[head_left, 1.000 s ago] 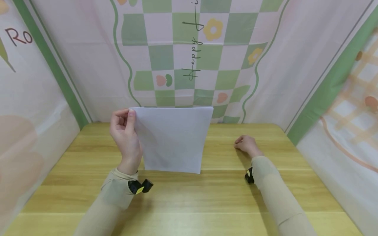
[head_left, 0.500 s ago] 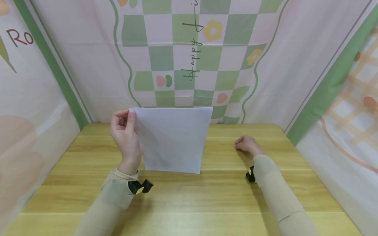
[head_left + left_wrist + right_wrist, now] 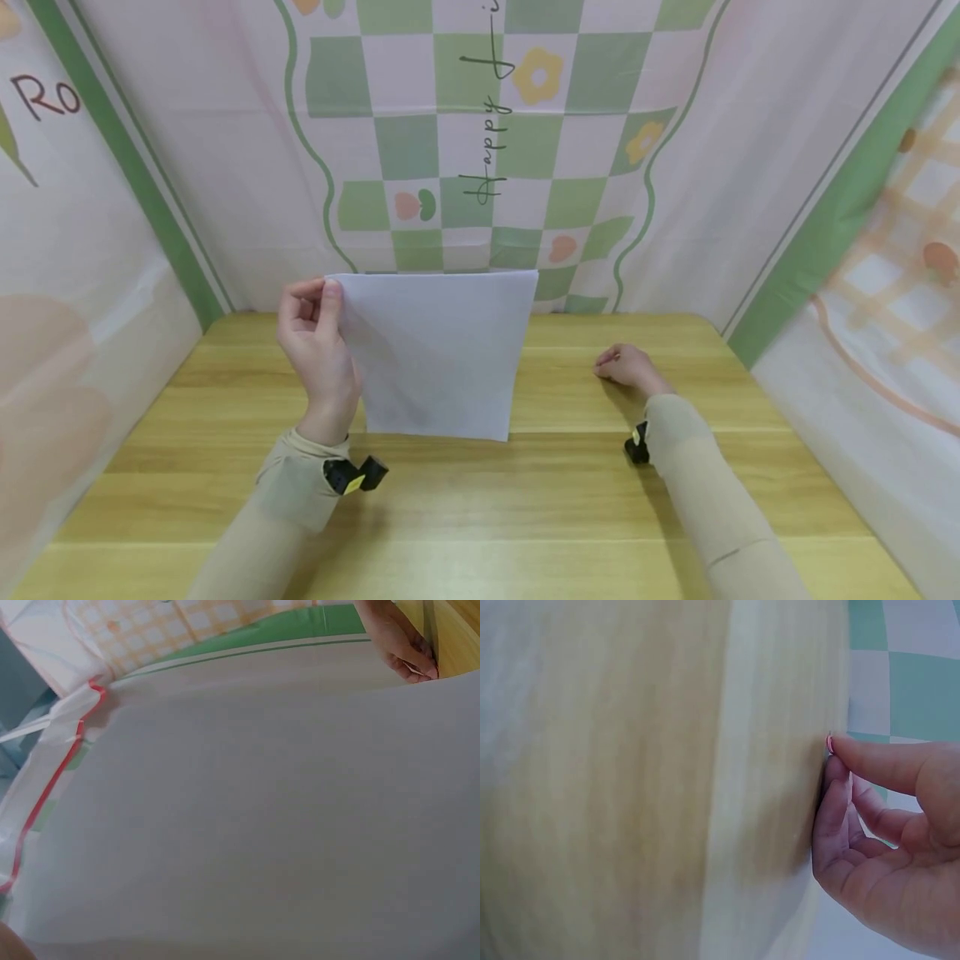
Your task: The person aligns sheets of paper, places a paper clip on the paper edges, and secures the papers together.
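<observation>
Over the middle of the table, a little to the left, hangs one white paper, standing almost upright with its broad face toward the person. From where I stand, the left hand has it by the upper left corner, with the thumb on the near face and the other fingers bent behind, so the pinch is closed and the paper is between. No other corner has a hand on it.

The top edge of the paper runs nearly level from left to right, and it points away from the left hand, toward the right side. The sheet looks wider than tall to me, but it is seen from above, so I cannot say surely which side is the long one. I also cannot tell if the lower edge touches the table.

The right hand is well apart from the paper, to the right and lower, near the table surface on the far half. A strip of bare wood shows between it and the paper's right edge. Its fingers are bent, and the thumb tip comes close to the index finger. There is a small reddish spot at the thumb tip; I cannot tell whether this is a nail or some little thing being held. For this hand, the paper lies to the left, and the upper right corner is higher than its fingers.
</observation>
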Demonstrator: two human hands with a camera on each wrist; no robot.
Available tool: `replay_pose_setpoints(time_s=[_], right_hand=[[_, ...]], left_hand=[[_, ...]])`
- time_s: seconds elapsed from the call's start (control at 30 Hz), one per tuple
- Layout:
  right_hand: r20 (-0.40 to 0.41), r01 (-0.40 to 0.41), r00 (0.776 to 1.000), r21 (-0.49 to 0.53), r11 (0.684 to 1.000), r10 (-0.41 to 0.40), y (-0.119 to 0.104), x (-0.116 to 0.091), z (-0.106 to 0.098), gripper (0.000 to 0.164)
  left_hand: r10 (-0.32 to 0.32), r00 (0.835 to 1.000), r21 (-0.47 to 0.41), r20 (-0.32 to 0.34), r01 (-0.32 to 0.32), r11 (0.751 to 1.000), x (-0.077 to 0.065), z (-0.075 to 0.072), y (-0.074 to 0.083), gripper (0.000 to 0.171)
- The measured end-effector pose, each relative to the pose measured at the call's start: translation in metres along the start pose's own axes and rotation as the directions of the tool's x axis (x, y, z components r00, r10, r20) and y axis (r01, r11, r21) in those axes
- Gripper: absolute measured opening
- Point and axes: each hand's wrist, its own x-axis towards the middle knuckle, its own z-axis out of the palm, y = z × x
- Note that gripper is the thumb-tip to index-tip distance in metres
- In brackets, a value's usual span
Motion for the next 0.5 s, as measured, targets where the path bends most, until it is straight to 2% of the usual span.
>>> replay_pose_setpoints(time_s=[0.27,0.5], right_hand=[[-0.049,0.020,0.999,-0.018,1.000,-0.021,-0.0004,0.0006,0.0020,0.024],[-0.051,0.010,0.999,-0.032,0.999,-0.012,-0.0006,0.0005,0.0025,0.022]], left_hand=[[-0.004,1.000,0.007,0.001,0.004,1.000,-0.0001,-0.0005,0.0005,0.003],[-0.003,1.000,0.010,0.001,0.003,1.000,-0.0004,-0.0009,0.0001,0.002]])
